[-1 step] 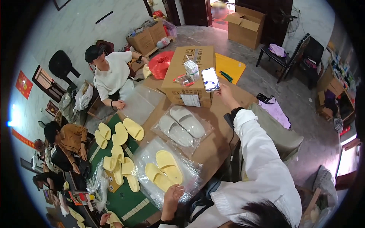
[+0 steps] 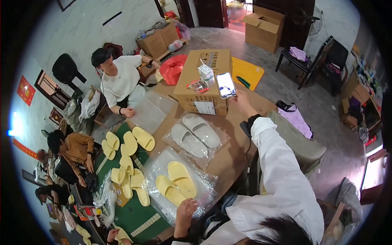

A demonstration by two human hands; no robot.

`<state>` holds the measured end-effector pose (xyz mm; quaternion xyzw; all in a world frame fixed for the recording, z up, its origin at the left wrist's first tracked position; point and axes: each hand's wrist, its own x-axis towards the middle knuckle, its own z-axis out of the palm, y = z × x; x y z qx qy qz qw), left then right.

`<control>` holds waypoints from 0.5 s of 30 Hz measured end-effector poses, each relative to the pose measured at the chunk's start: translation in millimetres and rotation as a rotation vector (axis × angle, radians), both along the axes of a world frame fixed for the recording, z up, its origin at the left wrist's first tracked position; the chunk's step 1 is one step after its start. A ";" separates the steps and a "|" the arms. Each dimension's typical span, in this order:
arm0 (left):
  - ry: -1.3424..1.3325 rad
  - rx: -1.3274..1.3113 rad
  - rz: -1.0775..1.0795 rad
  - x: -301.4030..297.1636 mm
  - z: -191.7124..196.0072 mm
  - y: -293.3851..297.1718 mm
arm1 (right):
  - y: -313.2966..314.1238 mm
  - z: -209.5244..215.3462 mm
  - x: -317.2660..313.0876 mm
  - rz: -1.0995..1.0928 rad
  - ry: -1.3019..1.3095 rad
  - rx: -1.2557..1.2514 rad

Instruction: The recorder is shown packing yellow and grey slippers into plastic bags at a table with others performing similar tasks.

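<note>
My right hand [image 2: 243,103] is stretched out over the table and holds a smartphone [image 2: 226,85] with its lit screen facing me, in front of a large cardboard box [image 2: 206,61]. My left hand [image 2: 185,212] rests with fingers apart on the near edge of a clear plastic bag [image 2: 161,165]. That bag holds a pair of yellow slippers [image 2: 176,184]. Beyond it a pair of grey slippers [image 2: 195,134] lies in a second clear bag. A small white carton [image 2: 206,73] stands on the box.
Several loose yellow slippers [image 2: 127,161] lie on a green mat [image 2: 136,218] at the left. A person in a white shirt [image 2: 119,79] sits across the brown table [image 2: 232,157], and a person in brown [image 2: 76,149] sits at the left. A red bag [image 2: 173,67], cardboard boxes [image 2: 261,28] and a chair [image 2: 312,61] stand behind.
</note>
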<state>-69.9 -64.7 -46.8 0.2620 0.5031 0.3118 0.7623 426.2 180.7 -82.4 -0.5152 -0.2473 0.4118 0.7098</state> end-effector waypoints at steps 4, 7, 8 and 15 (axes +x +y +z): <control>0.050 0.025 0.028 4.8 -4.5 -9.2 | 10.1 4.1 -2.4 0.048 0.143 -0.002; 0.008 -0.083 0.010 13.1 0.9 -8.4 | 11.3 1.9 4.4 0.017 0.104 -0.027; 0.034 -0.051 0.022 13.7 1.8 -8.5 | 11.8 4.2 1.1 0.021 0.104 -0.028; 0.097 0.008 0.017 15.6 -7.8 -6.7 | 15.4 8.3 -1.2 0.040 0.156 -0.045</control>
